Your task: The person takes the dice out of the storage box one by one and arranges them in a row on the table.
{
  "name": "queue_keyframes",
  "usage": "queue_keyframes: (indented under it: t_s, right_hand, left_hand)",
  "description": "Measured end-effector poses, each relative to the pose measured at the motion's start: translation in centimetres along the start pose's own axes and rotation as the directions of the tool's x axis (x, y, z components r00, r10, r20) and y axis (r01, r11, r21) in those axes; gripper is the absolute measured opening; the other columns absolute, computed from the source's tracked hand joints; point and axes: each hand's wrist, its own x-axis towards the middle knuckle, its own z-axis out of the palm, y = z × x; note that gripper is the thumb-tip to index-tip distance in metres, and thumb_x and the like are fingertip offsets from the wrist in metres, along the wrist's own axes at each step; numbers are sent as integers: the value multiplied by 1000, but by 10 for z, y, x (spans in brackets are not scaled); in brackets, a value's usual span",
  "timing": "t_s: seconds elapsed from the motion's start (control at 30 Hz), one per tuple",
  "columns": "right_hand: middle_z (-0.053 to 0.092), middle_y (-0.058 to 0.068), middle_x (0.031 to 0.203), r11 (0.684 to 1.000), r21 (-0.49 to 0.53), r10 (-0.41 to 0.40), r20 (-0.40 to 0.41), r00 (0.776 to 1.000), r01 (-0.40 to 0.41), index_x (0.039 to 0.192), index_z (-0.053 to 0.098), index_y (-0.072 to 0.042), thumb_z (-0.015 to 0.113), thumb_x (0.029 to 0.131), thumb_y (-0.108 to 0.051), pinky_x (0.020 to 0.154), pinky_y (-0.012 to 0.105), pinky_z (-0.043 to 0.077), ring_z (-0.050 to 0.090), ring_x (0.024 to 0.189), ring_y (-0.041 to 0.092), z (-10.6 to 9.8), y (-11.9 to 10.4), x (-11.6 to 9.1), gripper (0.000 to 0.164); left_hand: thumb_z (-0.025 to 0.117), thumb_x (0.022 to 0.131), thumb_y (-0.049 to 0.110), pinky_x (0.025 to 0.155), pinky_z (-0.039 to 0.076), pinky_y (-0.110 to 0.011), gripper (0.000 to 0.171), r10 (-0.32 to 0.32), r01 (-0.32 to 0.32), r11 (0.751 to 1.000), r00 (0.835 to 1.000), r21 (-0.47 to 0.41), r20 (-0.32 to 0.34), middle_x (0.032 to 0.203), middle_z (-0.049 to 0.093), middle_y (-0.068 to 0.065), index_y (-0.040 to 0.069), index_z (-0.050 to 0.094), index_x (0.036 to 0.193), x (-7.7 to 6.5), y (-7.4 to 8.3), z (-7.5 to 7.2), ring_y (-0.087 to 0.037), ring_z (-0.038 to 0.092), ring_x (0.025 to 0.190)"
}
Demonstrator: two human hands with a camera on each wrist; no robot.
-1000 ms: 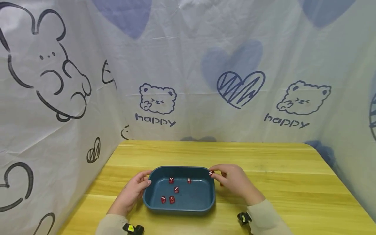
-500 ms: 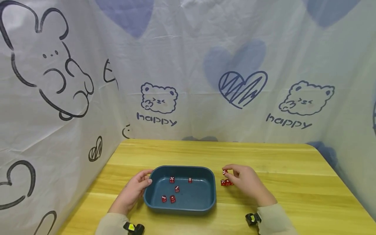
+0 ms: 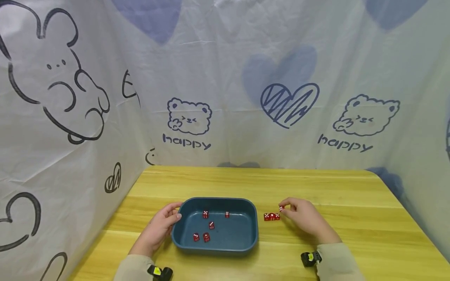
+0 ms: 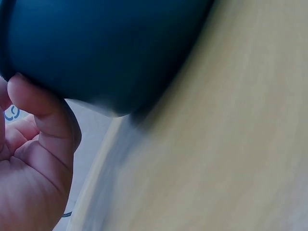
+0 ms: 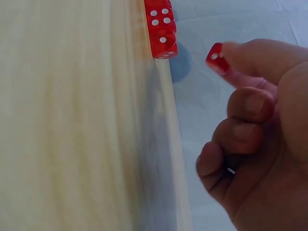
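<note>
My right hand (image 3: 305, 215) pinches a red die (image 5: 218, 58) between thumb and index finger, the other fingers curled in. In the head view that die is just right of a short row of red dice (image 3: 272, 216) on the table, standing side by side. My left hand (image 3: 162, 224) grips the left rim of a dark teal tray (image 3: 214, 249), thumb over the edge and fingers outside; the left wrist view shows the thumb (image 4: 33, 96) against the tray's wall. Inside the tray lie several loose red dice, among them one die (image 3: 205, 214) near the back wall.
The tray stands on a yellow wood-grain table (image 3: 330, 181). A white cloth (image 3: 232, 128) printed with bears and hearts hangs behind the table and along its sides. Each wrist wears a small black camera, such as the right wrist camera (image 3: 311, 258).
My right hand has carried the pinched die rightward from the tray's right rim to the right end of the row, uncovering the row. The left hand keeps its grip on the tray.
</note>
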Motion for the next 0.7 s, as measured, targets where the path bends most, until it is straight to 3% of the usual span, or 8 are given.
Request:
queue_keyframes:
  t_s: [0.37,0.6,0.7]
  right_hand:
    - [54,1,72,998,-1,56,65,996,-56,114,74,-15,70,95,-21,60,35,39,47,63,18,4,9,-2,20]
    - [60,-1,81,999,-7,40,66,997,-39,117,74,-17,69,96,-24,67,37,42,50,71,18,5,15,-1,22]
    - [66,-2,92,999,-38,22,59,998,-20,116,75,-19,70,96,-25,75,41,46,56,80,18,6,17,-1,21]
  left_hand:
    - [58,101,9,74,54,-27,49,-18,18,1000,1000,5,-10,112,57,-18,0,43,147,-1,1,1,-20,61,91]
    - [57,102,9,73,54,-27,49,-17,17,1000,1000,5,-6,111,57,-17,1,43,148,-1,2,2,-20,60,90]
    - [57,102,8,69,53,-26,48,-21,21,1000,1000,5,-14,110,57,-16,2,44,147,-1,2,2,-20,59,87]
